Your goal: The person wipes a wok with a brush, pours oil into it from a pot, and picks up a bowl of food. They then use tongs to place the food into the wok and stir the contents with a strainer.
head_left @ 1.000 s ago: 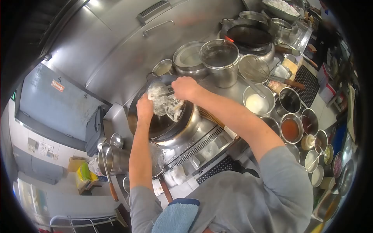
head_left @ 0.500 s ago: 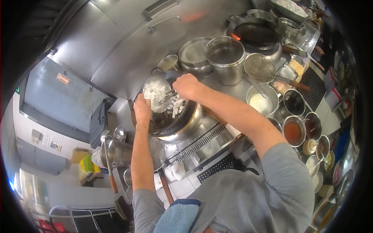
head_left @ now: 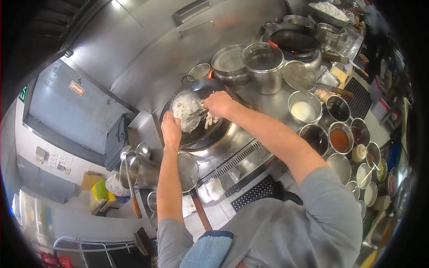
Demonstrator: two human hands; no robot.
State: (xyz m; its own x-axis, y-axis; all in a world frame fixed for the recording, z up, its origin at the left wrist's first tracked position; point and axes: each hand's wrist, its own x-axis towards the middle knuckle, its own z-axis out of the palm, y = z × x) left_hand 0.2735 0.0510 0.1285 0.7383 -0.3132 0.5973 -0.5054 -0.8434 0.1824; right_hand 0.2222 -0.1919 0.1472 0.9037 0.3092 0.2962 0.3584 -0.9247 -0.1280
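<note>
My left hand point(head_left: 171, 129) is closed on the rim of a metal bowl point(head_left: 187, 92), tilted over the dark wok point(head_left: 201, 142). White, floury coating point(head_left: 184, 111) covers the inside of this bowl. My right hand point(head_left: 221, 105) is closed around a dark, slender utensil point(head_left: 195, 115) whose tip reaches into the bowl; its exact kind is hard to make out. Several pale, floured strips point(head_left: 211, 120) show below my right hand, at the bowl's lower right side over the wok.
Behind the wok stand a small pot point(head_left: 199, 71) and a tall steel pot point(head_left: 263, 67). A mesh strainer point(head_left: 299, 75) lies to the right, near several sauce containers point(head_left: 340, 137). Another wok point(head_left: 297, 40) sits at the back right. A long-handled strainer point(head_left: 187, 172) is in front.
The view has shifted a little. Fewer floured strips show beside the bowl, and the utensil in my right hand now reaches further across the bowl.
</note>
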